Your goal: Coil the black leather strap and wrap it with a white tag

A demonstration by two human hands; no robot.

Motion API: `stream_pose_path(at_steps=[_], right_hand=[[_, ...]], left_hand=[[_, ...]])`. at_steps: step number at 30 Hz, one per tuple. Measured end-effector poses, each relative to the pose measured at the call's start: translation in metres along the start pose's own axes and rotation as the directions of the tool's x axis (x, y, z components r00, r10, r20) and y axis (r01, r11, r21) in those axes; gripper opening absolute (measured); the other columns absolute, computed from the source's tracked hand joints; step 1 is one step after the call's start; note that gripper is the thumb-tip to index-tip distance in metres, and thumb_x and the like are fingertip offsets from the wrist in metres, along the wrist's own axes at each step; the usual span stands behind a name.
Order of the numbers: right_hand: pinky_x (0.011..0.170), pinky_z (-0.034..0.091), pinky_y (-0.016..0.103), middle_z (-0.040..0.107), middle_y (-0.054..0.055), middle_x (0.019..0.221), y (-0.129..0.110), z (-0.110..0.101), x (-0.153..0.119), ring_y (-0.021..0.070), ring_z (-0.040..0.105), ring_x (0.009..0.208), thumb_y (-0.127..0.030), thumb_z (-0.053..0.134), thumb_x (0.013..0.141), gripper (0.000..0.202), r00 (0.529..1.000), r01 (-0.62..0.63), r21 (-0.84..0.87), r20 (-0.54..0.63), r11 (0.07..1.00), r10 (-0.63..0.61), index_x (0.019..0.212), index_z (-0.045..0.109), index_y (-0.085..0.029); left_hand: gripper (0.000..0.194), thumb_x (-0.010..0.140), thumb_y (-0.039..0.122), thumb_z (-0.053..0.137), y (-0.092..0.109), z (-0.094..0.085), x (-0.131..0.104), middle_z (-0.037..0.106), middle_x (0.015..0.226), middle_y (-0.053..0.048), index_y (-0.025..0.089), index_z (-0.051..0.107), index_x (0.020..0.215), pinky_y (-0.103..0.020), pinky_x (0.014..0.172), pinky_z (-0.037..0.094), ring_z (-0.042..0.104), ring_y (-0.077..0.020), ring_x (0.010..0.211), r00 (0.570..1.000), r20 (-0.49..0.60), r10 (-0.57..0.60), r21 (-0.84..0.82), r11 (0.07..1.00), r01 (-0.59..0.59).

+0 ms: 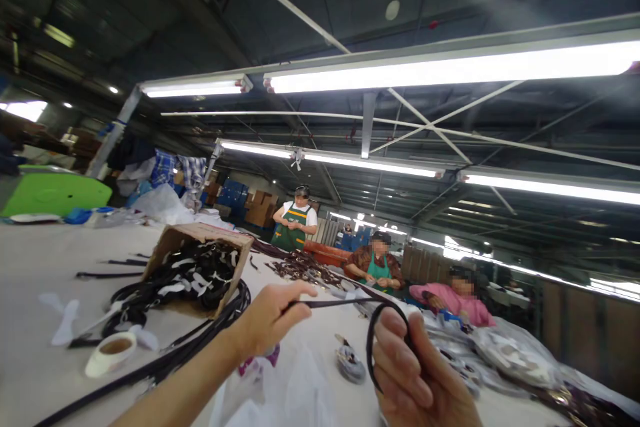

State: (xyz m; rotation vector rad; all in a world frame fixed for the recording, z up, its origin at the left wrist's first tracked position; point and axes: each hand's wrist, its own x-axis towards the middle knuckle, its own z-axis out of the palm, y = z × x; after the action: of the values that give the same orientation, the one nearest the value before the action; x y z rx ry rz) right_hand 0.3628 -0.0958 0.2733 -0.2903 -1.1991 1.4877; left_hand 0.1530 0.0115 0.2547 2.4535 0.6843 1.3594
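A thin dark strap (343, 302) runs taut between my two hands above the table. My left hand (275, 317) is closed, pinching one end of the strap between thumb and fingers. Around the fingers of my right hand (415, 367) the same strap bends in a loop, and the fingers curl with the palm turned toward me. Below and between the hands lies a small coiled grey item with a metal clip (349, 361). Clear plastic bags (280, 390) lie under my left wrist.
Left of my arm, a tipped cardboard box (235, 287) holds black straps with white tags. A tape roll (111, 353) and long black straps (165, 360) lie nearby. Brown straps (305, 268) and bagged coils (515, 353) cover the far and right sides. Several people work across the table.
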Motion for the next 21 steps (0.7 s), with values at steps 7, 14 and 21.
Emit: stream_pose_path(at_steps=[7, 14, 21], right_hand=[[0.087, 0.057, 0.025, 0.075, -0.001, 0.09, -0.005, 0.005, 0.065, 0.014, 0.071, 0.086, -0.038, 0.088, 0.066, 0.033, 0.889, 0.43, 0.054, -0.202, 0.901, -0.412, 0.083, 0.066, -0.02], [0.092, 0.05, 0.044, 0.07, 0.009, 0.106, 0.005, -0.01, 0.085, 0.0242, 0.066, 0.1, -0.039, 0.045, 0.099, 0.019, 0.663, 0.538, -0.832, 0.316, 0.138, -0.679, 0.096, 0.055, -0.023], [0.059, 0.039, 0.032, 0.06, 0.003, 0.069, 0.021, -0.013, 0.053, 0.0214, 0.057, 0.063, -0.026, 0.036, 0.094, 0.019, 0.864, 0.403, -0.835, 0.482, -0.374, -0.145, 0.078, 0.048, -0.023]], left_hand=[[0.034, 0.097, 0.033, 0.031, 0.007, 0.012, -0.005, 0.058, 0.071, -0.002, 0.02, 0.051, 0.073, -0.025, 0.064, 0.036, 0.053, -0.0162, 0.068, 0.997, 0.065, 0.037, 0.329, 0.943, -0.057], [0.028, 0.088, 0.03, 0.042, 0.042, -0.013, -0.01, 0.044, 0.053, 0.006, 0.017, 0.055, 0.066, -0.02, 0.051, 0.03, 0.041, -0.0089, 0.05, 0.947, 0.295, -0.125, -0.131, 0.977, 0.17], [0.042, 0.082, 0.049, 0.055, 0.044, -0.059, -0.002, 0.033, 0.043, 0.008, 0.017, 0.052, 0.057, -0.022, 0.04, 0.013, 0.025, -0.0062, 0.041, 0.901, 0.421, -0.106, -0.452, 0.837, 0.31]])
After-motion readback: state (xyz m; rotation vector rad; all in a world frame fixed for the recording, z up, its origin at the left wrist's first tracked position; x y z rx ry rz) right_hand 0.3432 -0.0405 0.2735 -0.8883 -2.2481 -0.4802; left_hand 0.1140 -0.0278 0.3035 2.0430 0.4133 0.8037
